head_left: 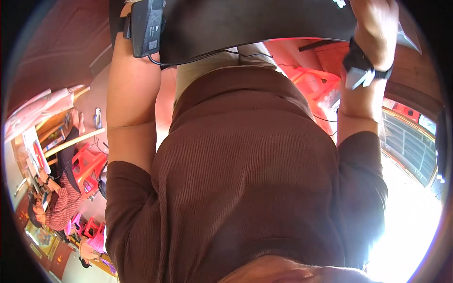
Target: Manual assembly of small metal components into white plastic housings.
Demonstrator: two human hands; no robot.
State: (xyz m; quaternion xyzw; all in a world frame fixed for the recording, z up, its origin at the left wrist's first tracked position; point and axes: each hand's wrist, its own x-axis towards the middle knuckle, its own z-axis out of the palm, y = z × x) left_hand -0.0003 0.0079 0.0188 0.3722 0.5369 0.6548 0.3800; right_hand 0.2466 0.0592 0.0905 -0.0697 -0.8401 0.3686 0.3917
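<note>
A dark tabletop fills the upper middle of the head view. My left forearm reaches up to the top edge, with a black box-shaped device strapped near the wrist; the left hand itself lies outside the picture. Over the right end of the tabletop is my right hand, partly cut off by the top edge, so its fingers and anything in them are hidden. Around that wrist sits a black band with a grey piece. A small white thing, too cut off to name, is on the tabletop beside the right hand.
A black cable runs from the left device along the table's near edge. Beside my lap on the right stands a red plastic stool. Off to the left, a person in a striped top sits near another red stool.
</note>
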